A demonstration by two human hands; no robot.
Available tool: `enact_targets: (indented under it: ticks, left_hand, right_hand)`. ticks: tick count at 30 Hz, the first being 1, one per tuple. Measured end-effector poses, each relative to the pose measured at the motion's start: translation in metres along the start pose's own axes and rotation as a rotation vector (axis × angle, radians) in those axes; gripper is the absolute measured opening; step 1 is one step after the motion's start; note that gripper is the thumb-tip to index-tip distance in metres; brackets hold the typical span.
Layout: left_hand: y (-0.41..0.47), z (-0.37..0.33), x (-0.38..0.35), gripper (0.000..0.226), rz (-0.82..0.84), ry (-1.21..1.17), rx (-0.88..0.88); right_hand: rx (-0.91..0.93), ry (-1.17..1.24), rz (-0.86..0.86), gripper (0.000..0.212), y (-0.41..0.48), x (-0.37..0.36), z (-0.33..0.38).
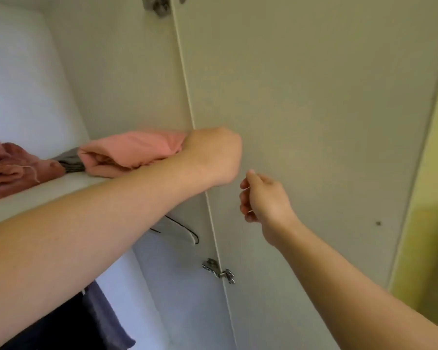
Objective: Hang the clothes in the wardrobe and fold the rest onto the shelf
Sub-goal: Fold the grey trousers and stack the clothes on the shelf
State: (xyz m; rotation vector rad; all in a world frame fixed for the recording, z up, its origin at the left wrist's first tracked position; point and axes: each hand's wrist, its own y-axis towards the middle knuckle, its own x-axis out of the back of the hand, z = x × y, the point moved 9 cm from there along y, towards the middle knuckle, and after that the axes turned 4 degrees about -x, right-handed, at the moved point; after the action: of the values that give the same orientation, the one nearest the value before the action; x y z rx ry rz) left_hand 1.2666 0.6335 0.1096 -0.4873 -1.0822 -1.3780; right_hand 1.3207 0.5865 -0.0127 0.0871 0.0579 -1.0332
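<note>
A folded salmon-pink garment lies on the white wardrobe shelf, on top of a folded grey piece. My left hand reaches across to the garment's right end, knuckles up. Its fingers are hidden behind the hand and appear curled into the cloth. My right hand hovers just right of it in front of the open door, fingers loosely curled, holding nothing. Below the shelf a white hanger with a dark wire edge shows, and dark and purple-grey clothes hang at the lower left.
A crumpled dusty-pink towel sits on the shelf at the far left. The open wardrobe door fills the right half, with a metal hinge on its inner edge. A yellow wall lies beyond.
</note>
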Motion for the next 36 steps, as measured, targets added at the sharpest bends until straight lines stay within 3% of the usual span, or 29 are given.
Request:
enact_targets:
  ticks: [5, 8, 12, 16, 19, 24, 26, 29, 32, 36]
  left_hand:
    - [-0.043, -0.236, -0.008, 0.031, 0.087, -0.211, -0.486]
    - [-0.102, -0.388, -0.025, 0.027, 0.218, -0.405, -0.821]
    - [-0.206, -0.577, -0.047, 0.019, 0.448, -0.544, -1.205]
    - [-0.303, -0.709, -0.069, 0.014, 0.604, -0.528, -1.402]
    - [-0.358, -0.782, -0.085, 0.02, 0.746, -0.455, -1.473]
    - [-0.416, -0.903, -0.112, 0.02, 0.964, -0.379, -1.498]
    - [-0.429, -0.949, -0.12, 0.019, 1.004, -0.376, -1.498]
    - [-0.44, -1.008, -0.133, 0.021, 1.043, -0.408, -1.48]
    - [-0.444, -1.053, -0.146, 0.022, 1.076, -0.486, -1.432]
    - [-0.449, -1.095, -0.169, 0.021, 1.087, -0.53, -1.389]
  right_hand:
    - [-0.012, 0.137, -0.502, 0.044, -0.123, 0.181, -0.097]
    - [-0.252, 0.166, -0.91, 0.046, -0.226, 0.287, -0.203]
    - [-0.539, 0.214, -1.374, 0.028, -0.383, 0.381, -0.316]
    - [-0.677, 0.358, -1.678, 0.028, -0.514, 0.446, -0.384]
    - [-0.792, 0.402, -1.801, 0.031, -0.593, 0.503, -0.434]
    - [-1.114, 0.356, -1.765, 0.022, -0.701, 0.614, -0.528]
    - [-1.232, 0.214, -1.655, 0.016, -0.729, 0.668, -0.557]
    - [-1.353, -0.069, -1.49, 0.024, -0.757, 0.754, -0.59]
    - [-1.491, -0.339, -1.215, 0.042, -0.763, 0.823, -0.626]
    - [-1.654, -0.552, -0.794, 0.048, -0.768, 0.877, -0.673]
